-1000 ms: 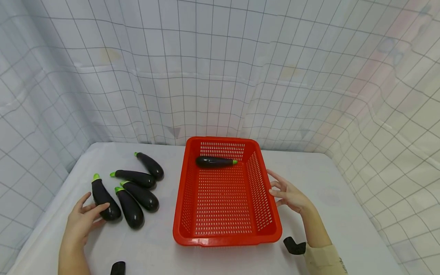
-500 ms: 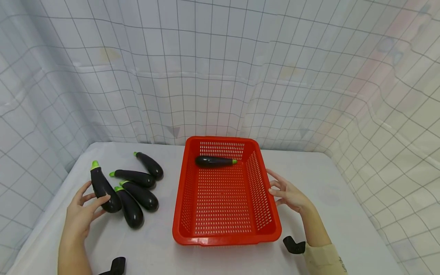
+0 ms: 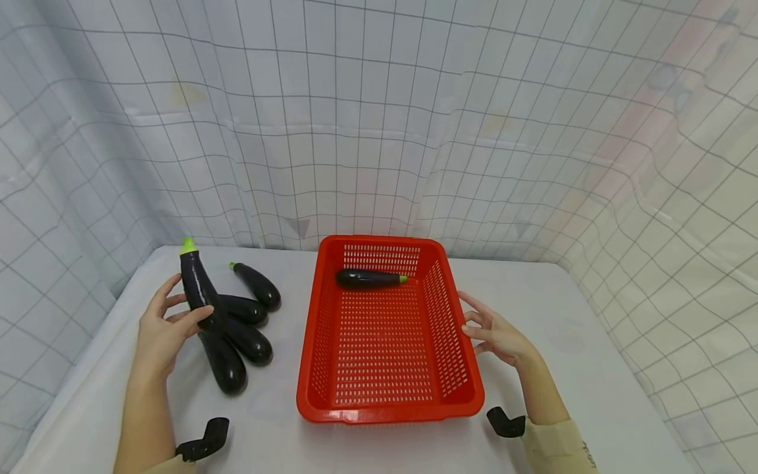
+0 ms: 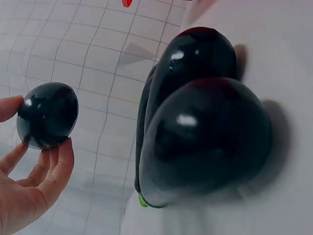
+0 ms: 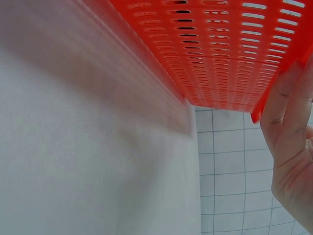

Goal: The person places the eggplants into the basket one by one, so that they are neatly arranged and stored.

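Eggplant (image 3: 199, 282), green-capped: pinched in left hand (image 3: 162, 333), raised clear of four other eggplants (image 3: 229, 368), near left edge of counter (image 3: 266, 434). Red basket (image 3: 391, 415): right hand (image 3: 497, 335) touching right rim, fingers apart.

The basket (image 3: 391, 416) stands mid-table (image 3: 592, 395), one eggplant (image 3: 367, 279) inside by its back wall, my right hand (image 3: 499, 334) at its right rim. Toward the table's left edge lie four eggplants (image 3: 251, 341); my left hand (image 3: 161, 330) holds another eggplant (image 3: 197, 279), raised at their left.

Fingers (image 4: 60, 169) pinch glossy dark eggplant (image 4: 48, 115); other eggplants (image 4: 210, 139) clustered on white surface (image 4: 296, 63), gridded curtain (image 4: 90, 58) behind
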`<state>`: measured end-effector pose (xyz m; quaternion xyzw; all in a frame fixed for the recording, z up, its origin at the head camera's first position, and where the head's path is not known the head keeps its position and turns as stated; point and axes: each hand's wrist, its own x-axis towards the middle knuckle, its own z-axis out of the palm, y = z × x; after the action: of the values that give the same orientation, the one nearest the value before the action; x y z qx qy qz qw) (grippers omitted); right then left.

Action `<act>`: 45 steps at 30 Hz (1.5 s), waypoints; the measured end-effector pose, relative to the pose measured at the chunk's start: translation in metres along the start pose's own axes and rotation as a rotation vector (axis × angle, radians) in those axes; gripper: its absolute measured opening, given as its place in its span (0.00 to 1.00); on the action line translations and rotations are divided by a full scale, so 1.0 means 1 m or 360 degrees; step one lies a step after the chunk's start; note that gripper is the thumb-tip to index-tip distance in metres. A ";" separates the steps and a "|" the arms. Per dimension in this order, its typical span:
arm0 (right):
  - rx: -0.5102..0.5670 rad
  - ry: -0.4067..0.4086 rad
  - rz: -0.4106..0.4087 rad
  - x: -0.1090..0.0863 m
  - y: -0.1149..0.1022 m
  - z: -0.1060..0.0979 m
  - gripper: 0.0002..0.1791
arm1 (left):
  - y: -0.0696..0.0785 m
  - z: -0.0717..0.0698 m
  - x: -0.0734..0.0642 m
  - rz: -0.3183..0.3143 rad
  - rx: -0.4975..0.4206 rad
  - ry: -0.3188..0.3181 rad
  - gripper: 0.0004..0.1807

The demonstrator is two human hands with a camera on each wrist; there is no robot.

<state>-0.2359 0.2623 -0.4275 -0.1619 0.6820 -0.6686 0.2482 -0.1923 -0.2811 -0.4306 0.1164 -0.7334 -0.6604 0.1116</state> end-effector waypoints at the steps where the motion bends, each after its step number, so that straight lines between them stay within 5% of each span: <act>1: 0.0000 0.0000 0.0002 0.000 0.000 0.000 0.40 | 0.011 0.006 -0.003 0.0034 0.0058 -0.0014 0.45; 8: 0.0003 -0.0006 0.0003 0.001 0.001 -0.001 0.40 | 0.046 0.040 -0.001 0.0384 0.0544 -0.0078 0.42; 14: -0.0003 0.0002 0.0006 0.001 0.001 -0.001 0.40 | 0.061 0.075 0.006 0.0667 0.0665 -0.0186 0.42; 21: 0.0007 0.0002 0.0003 0.001 0.000 0.001 0.40 | 0.067 0.114 0.016 0.0998 0.0858 -0.0240 0.41; 37: 0.0010 -0.0002 0.0003 0.001 0.002 -0.001 0.40 | 0.078 0.187 0.021 0.1831 0.1629 -0.0343 0.35; 45: 0.0015 -0.0010 -0.0016 0.002 0.003 -0.003 0.40 | 0.068 0.211 0.022 0.2003 0.1950 -0.0429 0.33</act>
<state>-0.2384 0.2639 -0.4309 -0.1662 0.6772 -0.6727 0.2476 -0.2817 -0.0825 -0.3839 -0.3478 -0.8930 0.0236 0.2847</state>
